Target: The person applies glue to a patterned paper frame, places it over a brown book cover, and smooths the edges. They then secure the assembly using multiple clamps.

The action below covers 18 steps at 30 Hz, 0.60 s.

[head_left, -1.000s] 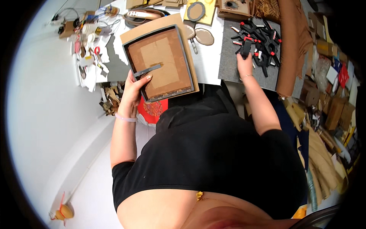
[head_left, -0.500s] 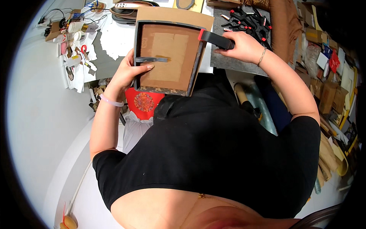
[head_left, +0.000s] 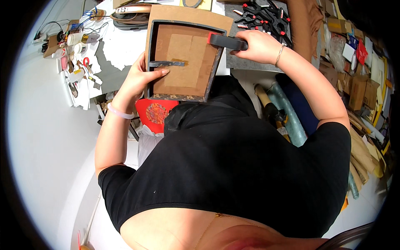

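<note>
Two hands on a box and a clamp

Both our hands are busy w/ a shallow dark box (head_left: pixel 183 62) held up over the white table (head_left: pixel 121 46), its brown inside facing us. Our left hand (head_left: pixel 139 81) grips the box's left wall, thumb pressed on a dark strip (head_left: pixel 166 63) (a clip, perhaps; can't tell). Our right hand (head_left: pixel 256 46) is closed round a black clamp (head_left: pixel 225 41), red-tipped, sitting on the box's right wall. More clamps (head_left: pixel 264 14) are piled on a grey mat beyond.
</note>
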Each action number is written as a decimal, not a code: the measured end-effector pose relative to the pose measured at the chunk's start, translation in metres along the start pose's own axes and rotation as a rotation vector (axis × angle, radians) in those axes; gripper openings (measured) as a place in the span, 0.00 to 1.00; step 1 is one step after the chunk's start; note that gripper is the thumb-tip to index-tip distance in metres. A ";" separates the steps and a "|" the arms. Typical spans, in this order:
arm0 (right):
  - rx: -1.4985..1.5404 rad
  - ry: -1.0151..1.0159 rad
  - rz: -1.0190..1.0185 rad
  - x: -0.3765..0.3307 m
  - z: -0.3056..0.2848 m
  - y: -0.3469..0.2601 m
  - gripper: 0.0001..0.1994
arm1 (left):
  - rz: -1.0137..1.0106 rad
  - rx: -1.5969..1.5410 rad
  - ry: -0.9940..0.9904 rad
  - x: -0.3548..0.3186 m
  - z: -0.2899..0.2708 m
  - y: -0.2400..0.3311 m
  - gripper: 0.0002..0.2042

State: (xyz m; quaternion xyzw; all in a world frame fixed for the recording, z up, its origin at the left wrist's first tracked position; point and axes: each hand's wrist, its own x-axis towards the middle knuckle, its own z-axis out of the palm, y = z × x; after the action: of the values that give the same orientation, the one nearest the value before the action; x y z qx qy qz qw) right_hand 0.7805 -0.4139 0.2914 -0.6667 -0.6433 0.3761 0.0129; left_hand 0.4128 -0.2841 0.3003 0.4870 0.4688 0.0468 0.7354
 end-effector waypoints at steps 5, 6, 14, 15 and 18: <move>-0.028 0.056 -0.004 -0.006 0.001 -0.001 0.21 | 0.000 0.044 0.002 -0.002 0.002 0.004 0.31; -0.046 0.068 -0.004 -0.008 0.001 0.000 0.21 | -0.002 0.037 0.002 -0.001 0.001 0.004 0.32; -0.080 0.124 -0.011 -0.011 0.007 0.005 0.21 | 0.011 0.056 -0.008 -0.006 0.001 0.007 0.30; -0.076 0.126 -0.006 -0.011 0.008 0.004 0.21 | 0.016 0.054 -0.009 -0.006 0.001 0.007 0.30; -0.045 0.095 0.010 -0.013 0.005 -0.003 0.21 | 0.018 0.041 -0.003 -0.008 -0.001 0.007 0.32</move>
State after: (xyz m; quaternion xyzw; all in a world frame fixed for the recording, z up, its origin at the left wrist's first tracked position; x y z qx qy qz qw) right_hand 0.7767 -0.4264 0.2959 -0.6871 -0.6470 0.3296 0.0267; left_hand 0.4104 -0.2835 0.3103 0.5061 0.4641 0.0428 0.7257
